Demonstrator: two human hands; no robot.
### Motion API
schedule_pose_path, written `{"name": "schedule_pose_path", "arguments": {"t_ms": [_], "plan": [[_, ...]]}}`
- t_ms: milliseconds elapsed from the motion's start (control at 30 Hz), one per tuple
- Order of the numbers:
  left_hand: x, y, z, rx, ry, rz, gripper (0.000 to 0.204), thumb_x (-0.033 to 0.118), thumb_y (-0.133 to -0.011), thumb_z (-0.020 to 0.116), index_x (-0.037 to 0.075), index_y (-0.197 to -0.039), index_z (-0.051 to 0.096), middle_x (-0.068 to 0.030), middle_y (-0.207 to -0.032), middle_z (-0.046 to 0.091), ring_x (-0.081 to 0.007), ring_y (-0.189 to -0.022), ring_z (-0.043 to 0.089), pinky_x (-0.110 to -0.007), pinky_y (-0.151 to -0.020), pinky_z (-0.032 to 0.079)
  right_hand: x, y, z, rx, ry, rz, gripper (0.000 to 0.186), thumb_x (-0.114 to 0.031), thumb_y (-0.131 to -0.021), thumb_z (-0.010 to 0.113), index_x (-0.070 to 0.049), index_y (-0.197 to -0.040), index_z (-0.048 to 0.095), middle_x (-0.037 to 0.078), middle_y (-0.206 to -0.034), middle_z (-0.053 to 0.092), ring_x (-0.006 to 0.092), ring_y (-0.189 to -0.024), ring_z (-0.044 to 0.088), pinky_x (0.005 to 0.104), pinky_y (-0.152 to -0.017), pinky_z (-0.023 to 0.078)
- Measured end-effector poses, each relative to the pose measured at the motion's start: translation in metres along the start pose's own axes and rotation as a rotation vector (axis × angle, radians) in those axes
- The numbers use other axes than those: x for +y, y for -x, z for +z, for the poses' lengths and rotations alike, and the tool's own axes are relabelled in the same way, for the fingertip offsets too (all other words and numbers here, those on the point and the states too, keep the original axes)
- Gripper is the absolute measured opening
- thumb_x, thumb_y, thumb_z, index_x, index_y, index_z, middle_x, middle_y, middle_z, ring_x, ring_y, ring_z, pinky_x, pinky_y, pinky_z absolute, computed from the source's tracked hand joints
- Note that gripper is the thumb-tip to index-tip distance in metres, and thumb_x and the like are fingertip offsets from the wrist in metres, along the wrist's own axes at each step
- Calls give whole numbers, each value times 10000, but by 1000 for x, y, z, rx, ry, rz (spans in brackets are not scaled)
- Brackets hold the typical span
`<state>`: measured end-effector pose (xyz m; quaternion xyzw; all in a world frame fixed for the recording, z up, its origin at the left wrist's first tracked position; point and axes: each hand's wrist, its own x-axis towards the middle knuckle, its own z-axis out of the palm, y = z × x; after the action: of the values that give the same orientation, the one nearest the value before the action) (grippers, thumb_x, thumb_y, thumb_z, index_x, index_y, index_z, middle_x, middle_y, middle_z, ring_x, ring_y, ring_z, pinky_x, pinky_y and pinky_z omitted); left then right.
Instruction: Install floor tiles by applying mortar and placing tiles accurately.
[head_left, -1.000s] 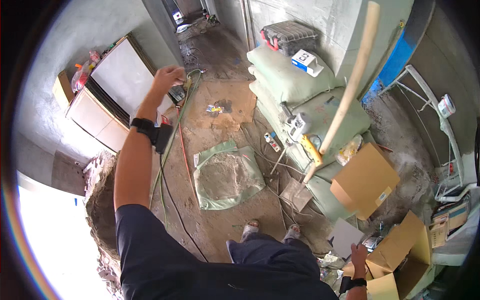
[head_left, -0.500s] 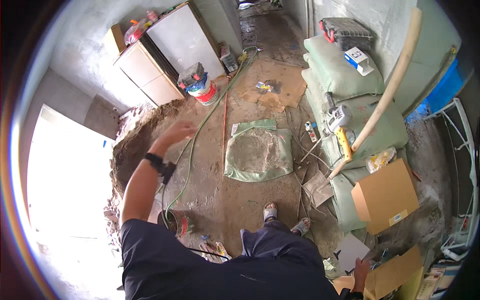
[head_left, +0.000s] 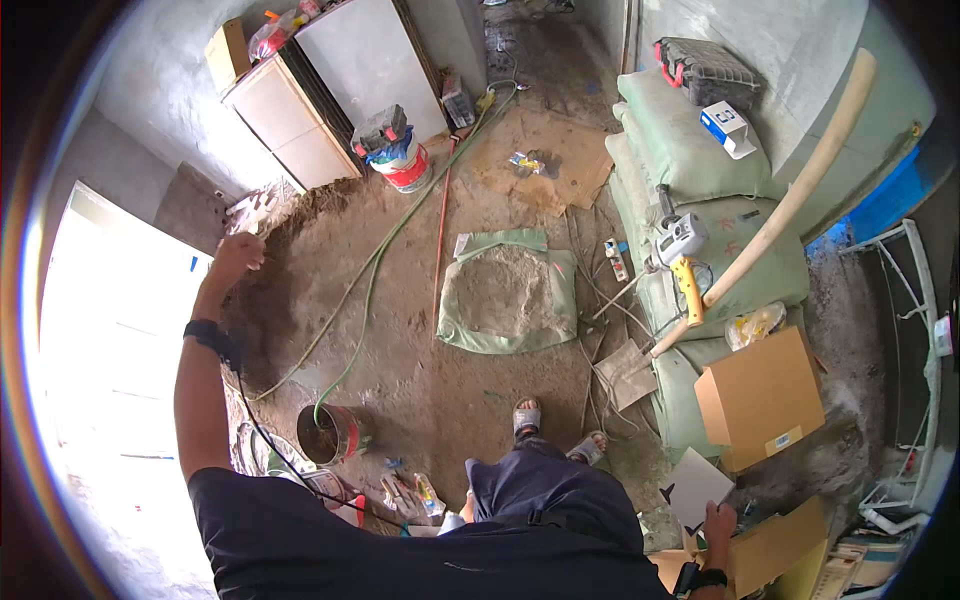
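My left hand (head_left: 238,256) is raised at the far left with loosely bent fingers and nothing visible in it, above the brown floor by the bright opening. A black band with a device and a cable sits on that wrist. At the lower right, my right hand (head_left: 718,522) is closed on the edge of a white square panel (head_left: 694,492) with dark marks. Beneath that hand lies an open cardboard box (head_left: 785,545). A second cardboard box (head_left: 762,395) stands just beyond it.
A sack with grey sandy mix (head_left: 500,290) lies ahead. At right are stacked green sacks (head_left: 690,155), a power drill (head_left: 682,250), a wooden-handled shovel (head_left: 790,205) and loose cables. A green hose (head_left: 375,265) runs to a bucket (head_left: 335,435) at left.
My left hand has swung left and slightly up, away from the hose. My right hand and the white panel have shifted slightly up together. The whole view has turned a little.
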<state>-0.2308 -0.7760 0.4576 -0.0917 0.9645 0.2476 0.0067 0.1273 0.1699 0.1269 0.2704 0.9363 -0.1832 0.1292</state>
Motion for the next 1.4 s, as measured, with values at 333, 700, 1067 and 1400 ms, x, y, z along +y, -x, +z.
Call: {"name": "schedule_pose_path", "arguments": {"t_ms": [333,700,1067,1400], "plan": [[32,5,49,-136,232,-95,96,123,-868,600,29,-878,610,-40,-738,626,-132,-653,596,-275,-617,490,3,2,8,12,-49,4,466,-353,-836,580,71,-649,541,295,-659,528,463,-634,544,538,-597,376],[46,11,117,-172,165,-9,178,186,-895,607,13,-853,606,-37,-728,620,-120,-677,595,-284,-644,496,15,-7,-8,31,-7,44,472,-381,-823,587,71,-689,578,296,-714,575,454,-710,591,512,-639,428],[111,-44,235,-398,259,151,194,201,-899,616,13,-868,650,-26,-746,624,-110,-700,585,-274,-648,479,-115,-97,-179,161,-347,-363,320,-248,-903,569,49,-786,566,169,-612,506,265,-564,504,412,-557,391],[205,-28,352,-576,350,310,176,189,-894,615,15,-876,607,-14,-768,605,-105,-719,571,-267,-667,469,-322,-174,-248,143,-564,-794,456,-353,-882,554,68,-708,524,190,-587,469,262,-552,489,414,-558,389]]}}
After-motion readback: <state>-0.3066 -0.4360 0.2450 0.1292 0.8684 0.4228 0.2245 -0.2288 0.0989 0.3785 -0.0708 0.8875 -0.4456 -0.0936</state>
